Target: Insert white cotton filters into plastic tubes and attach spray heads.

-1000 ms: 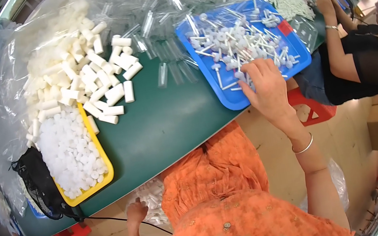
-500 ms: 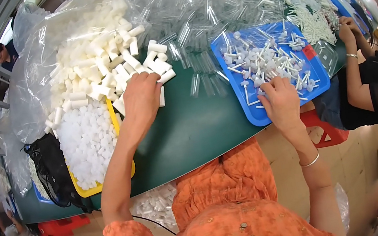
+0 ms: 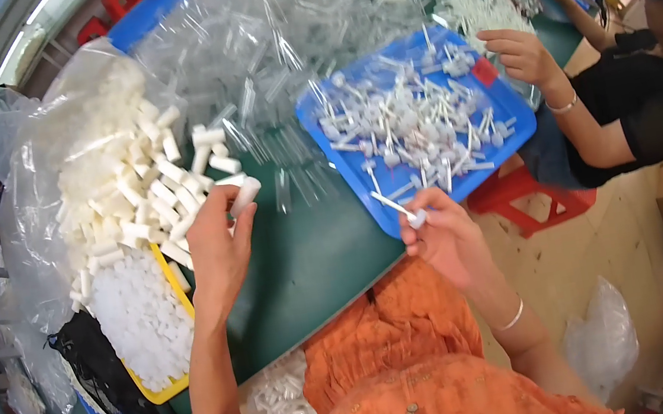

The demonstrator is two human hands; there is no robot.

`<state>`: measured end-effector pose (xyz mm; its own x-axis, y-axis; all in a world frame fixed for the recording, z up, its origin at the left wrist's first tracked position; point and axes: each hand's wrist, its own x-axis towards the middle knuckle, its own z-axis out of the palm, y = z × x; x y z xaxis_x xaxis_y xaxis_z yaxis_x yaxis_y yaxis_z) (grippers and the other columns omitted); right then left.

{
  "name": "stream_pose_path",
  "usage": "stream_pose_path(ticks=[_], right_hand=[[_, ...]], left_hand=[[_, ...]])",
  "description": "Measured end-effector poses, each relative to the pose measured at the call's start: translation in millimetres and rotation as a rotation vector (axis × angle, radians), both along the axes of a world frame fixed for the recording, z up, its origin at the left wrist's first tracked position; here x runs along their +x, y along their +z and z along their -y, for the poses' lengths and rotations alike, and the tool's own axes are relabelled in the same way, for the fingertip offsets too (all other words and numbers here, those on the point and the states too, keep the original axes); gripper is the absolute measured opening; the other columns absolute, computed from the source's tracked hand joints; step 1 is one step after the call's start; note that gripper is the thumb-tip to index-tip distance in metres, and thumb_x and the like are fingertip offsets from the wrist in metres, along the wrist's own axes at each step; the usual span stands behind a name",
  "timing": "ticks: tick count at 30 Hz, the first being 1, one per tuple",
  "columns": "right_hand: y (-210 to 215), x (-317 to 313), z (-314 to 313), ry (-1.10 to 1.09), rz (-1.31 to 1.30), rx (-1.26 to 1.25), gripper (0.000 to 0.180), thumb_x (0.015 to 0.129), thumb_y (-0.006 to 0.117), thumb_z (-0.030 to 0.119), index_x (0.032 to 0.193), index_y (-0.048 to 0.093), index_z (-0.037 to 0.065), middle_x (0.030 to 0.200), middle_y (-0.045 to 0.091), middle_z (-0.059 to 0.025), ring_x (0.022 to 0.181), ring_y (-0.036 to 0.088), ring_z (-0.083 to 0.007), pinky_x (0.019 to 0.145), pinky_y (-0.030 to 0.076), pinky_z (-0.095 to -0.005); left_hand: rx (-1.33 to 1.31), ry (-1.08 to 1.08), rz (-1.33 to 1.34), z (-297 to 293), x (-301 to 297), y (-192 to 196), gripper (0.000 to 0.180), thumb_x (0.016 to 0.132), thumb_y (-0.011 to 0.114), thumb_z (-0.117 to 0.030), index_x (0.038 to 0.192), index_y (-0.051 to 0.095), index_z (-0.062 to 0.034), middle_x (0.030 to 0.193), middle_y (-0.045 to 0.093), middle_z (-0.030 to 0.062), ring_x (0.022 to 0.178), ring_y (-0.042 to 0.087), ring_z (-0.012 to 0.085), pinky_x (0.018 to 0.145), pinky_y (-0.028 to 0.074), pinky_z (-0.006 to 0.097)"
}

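My left hand (image 3: 215, 253) is closed round a short white cylinder (image 3: 246, 194), which sticks up between thumb and fingers in front of a heap of similar cylinders (image 3: 163, 196). A thin white stick with a pale round cap (image 3: 417, 218) is pinched in my right hand (image 3: 453, 243), its bare end pointing up and left. That hand is just off the near edge of a blue tray (image 3: 356, 183). Many more capped sticks (image 3: 413, 119) lie jumbled in the tray. Between the heap and the tray, several clear tubes (image 3: 301, 184) rest on the green table (image 3: 295, 252).
A yellow tray (image 3: 176, 287) of small white pieces (image 3: 135, 319) stands at left, beside a black mesh bag (image 3: 93, 356). Clear tubes (image 3: 233, 39) are piled at the back. On the right, a co-worker's hand (image 3: 524, 56) is raised beside the blue tray, above a red stool (image 3: 528, 205).
My left hand has lifted a cylinder from the heap. My right hand has come toward me out of the tray with a capped stick. The co-worker's hand has come nearer the tray.
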<state>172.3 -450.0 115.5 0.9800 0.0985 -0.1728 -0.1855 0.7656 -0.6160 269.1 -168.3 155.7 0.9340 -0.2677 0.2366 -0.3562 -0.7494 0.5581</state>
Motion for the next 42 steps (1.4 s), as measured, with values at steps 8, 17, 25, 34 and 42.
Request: stream_pose_path(ticks=[8,17,25,34,42], right_hand=[[-3.9,-8.1,-31.3,0.013,-0.058,-0.056,0.017,0.094,0.058,0.006,0.110,0.054,0.002,0.097,0.060,-0.0086,0.086,0.061,-0.0157,0.071,0.055,-0.0267],[-8.8,-31.3,-38.2,0.027,-0.139,-0.104,0.019,0.097,0.057,0.010,0.113,0.057,0.000,0.103,0.064,-0.0123,0.082,0.061,-0.0147,0.072,0.053,-0.0292],[-12.7,-34.8,-50.3,0.048,-0.046,-0.259,0.017,0.097,0.056,0.009,0.110,0.060,-0.001,0.108,0.065,-0.0140,0.084,0.063,-0.0154,0.070,0.054,-0.0268],[-11.6,-39.5,-52.4,0.078,0.103,-0.482,0.020,0.090,0.061,-0.005,0.110,0.059,-0.005,0.114,0.063,-0.0164,0.099,0.066,-0.0201,0.082,0.057,-0.0289],[-6.4,-46.6,-62.0,0.100,0.407,-1.051,0.032,0.081,0.072,-0.003,0.110,0.060,0.000,0.105,0.064,-0.0104,0.098,0.062,-0.0194,0.085,0.051,-0.0307]], left_hand=[[-0.603,-0.052,-0.581,41.3,-88.7,-31.0,0.026,0.090,0.064,-0.005,0.116,0.061,0.0006,0.088,0.067,0.0047,0.069,0.059,0.0066,0.058,0.047,0.023],[-0.467,-0.065,-0.215,35.5,-108.5,-33.8,0.021,0.088,0.064,0.001,0.109,0.064,0.0004,0.085,0.069,0.0111,0.073,0.068,0.0155,0.063,0.051,0.026],[-0.433,-0.137,-0.429,27.5,-109.2,-29.0,0.015,0.088,0.063,0.000,0.103,0.065,0.0025,0.076,0.069,0.0077,0.065,0.065,0.0115,0.059,0.051,0.024],[-0.448,-0.183,-0.430,30.1,-112.2,-25.8,0.016,0.089,0.061,-0.001,0.105,0.062,0.0004,0.084,0.066,0.0106,0.071,0.065,0.0151,0.062,0.051,0.027],[-0.855,-0.028,-0.688,41.9,-133.5,-39.2,0.019,0.095,0.046,0.000,0.113,0.051,-0.0010,0.104,0.056,0.0050,0.091,0.054,0.0081,0.081,0.046,0.023]])
